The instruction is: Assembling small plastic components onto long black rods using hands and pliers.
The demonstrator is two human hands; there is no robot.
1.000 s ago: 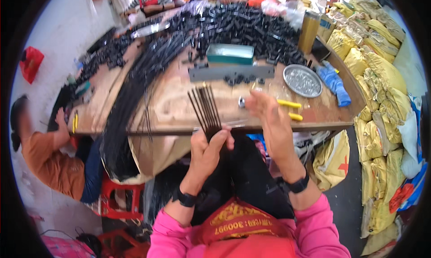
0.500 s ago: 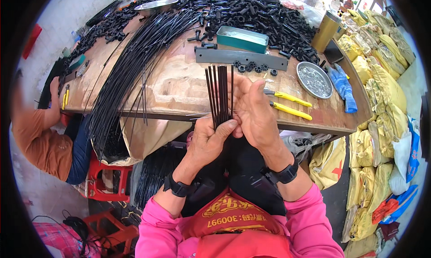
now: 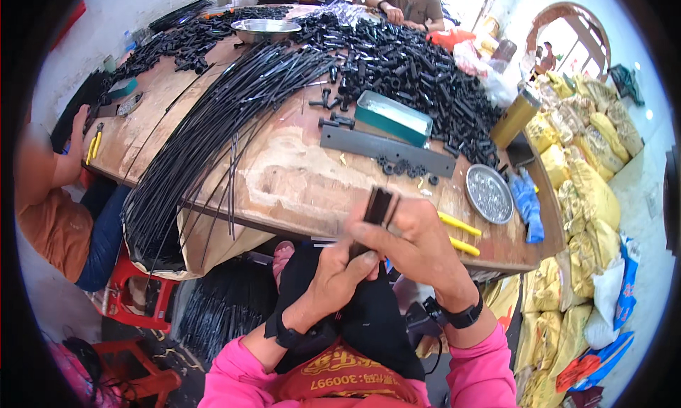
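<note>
Over the near edge of the table, both hands are closed around a short bundle of thin black rods (image 3: 379,206). My left hand (image 3: 336,274) grips its lower end. Higher up, my right hand (image 3: 417,241) wraps round the bundle, whose top stands out above the fingers, slightly blurred. Just right of my right hand lie yellow-handled pliers (image 3: 461,225), their jaws hidden behind it. Left of my hands, a big sheaf of long black rods (image 3: 213,138) runs across the table and hangs over its edge.
On the wooden table (image 3: 284,170) lie a heap of black bolt-like parts (image 3: 404,67), a grey metal bar (image 3: 386,151), a teal box (image 3: 394,117) and a round metal dish (image 3: 489,194). Yellow sacks (image 3: 596,195) are piled right. A co-worker (image 3: 57,216) sits left, others across the table.
My right hand has gone from lying open beside the rods to closing round them. The bundle and both hands are lower, and the view has tilted up to show people across the table.
</note>
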